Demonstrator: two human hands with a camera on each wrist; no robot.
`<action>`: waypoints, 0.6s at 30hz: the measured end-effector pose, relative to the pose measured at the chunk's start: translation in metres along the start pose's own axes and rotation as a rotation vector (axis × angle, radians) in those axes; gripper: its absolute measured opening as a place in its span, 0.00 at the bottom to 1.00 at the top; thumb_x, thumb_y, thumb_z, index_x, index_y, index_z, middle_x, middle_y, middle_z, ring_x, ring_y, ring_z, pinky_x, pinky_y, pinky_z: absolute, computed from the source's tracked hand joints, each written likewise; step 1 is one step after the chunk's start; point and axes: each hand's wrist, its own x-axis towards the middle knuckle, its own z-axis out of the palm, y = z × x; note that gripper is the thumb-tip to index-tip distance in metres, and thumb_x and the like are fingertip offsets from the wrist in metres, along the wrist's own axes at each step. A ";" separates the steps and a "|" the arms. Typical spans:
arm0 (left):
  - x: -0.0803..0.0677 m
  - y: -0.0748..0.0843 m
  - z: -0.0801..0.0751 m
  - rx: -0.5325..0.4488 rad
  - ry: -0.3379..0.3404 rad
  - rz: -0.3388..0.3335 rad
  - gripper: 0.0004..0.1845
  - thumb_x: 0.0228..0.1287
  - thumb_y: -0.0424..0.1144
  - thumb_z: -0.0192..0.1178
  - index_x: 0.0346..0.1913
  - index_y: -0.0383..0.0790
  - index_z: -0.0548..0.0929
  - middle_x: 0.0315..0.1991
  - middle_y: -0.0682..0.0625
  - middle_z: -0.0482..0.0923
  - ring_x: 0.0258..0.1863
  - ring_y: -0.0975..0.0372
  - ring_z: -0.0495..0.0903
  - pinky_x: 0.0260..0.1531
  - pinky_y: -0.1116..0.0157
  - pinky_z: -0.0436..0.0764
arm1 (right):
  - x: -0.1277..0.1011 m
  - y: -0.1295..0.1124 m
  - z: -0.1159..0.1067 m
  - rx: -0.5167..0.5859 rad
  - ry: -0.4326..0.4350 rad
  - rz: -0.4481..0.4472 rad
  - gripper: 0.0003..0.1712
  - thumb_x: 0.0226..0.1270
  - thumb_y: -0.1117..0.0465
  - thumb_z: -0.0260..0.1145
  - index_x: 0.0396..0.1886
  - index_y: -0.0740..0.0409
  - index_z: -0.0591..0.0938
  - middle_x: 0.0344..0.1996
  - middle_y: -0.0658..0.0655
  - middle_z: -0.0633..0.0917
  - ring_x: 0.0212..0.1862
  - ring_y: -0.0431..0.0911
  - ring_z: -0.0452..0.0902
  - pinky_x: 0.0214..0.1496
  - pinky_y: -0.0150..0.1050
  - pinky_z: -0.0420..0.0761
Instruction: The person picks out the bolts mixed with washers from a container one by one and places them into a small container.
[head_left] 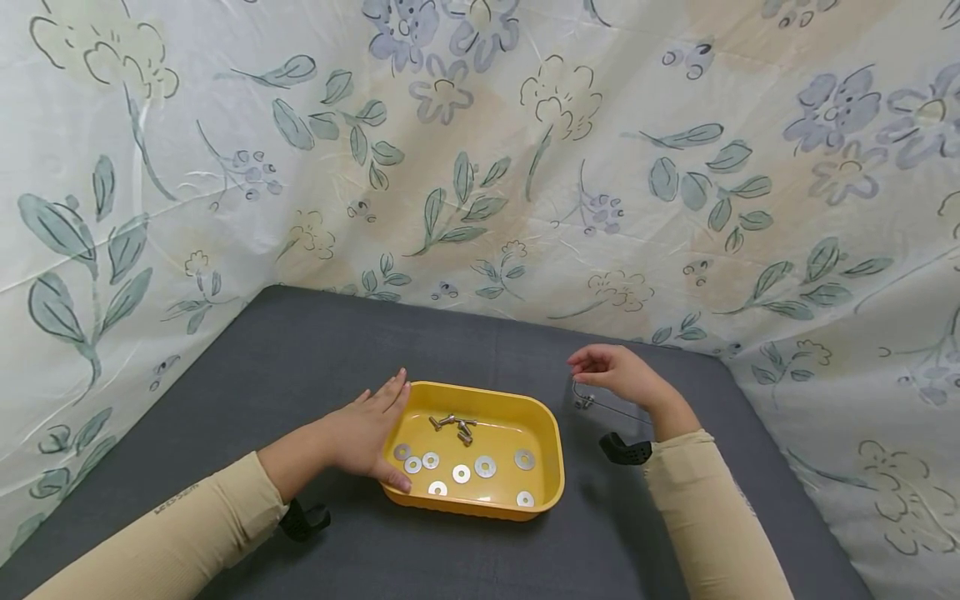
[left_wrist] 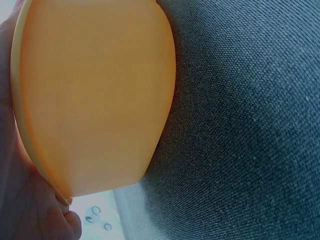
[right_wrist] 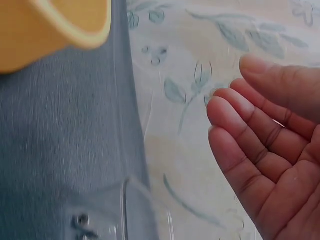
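Where floral sheeting (head_left: 525,167) walls grey cloth (head_left: 300,350), both hands lie open.

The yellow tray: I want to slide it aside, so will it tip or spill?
The yellow tray looks low and wide, so tipping seems unlikely. Its washers lie flat and should stay put; the bolts may roll. On the grey fabric surface it probably drags.

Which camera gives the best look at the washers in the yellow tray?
The head view: the washers lie flat inside the yellow tray, all visible. The left wrist view shows only the tray's outer wall; the right wrist view only a corner of its rim.
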 end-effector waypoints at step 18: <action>0.001 0.000 0.000 0.002 -0.002 0.000 0.72 0.30 0.82 0.52 0.71 0.35 0.38 0.71 0.44 0.24 0.71 0.55 0.34 0.65 0.47 0.49 | 0.023 -0.042 0.040 -0.013 -0.115 -0.126 0.14 0.59 0.60 0.65 0.46 0.56 0.80 0.39 0.55 0.82 0.41 0.46 0.77 0.44 0.36 0.78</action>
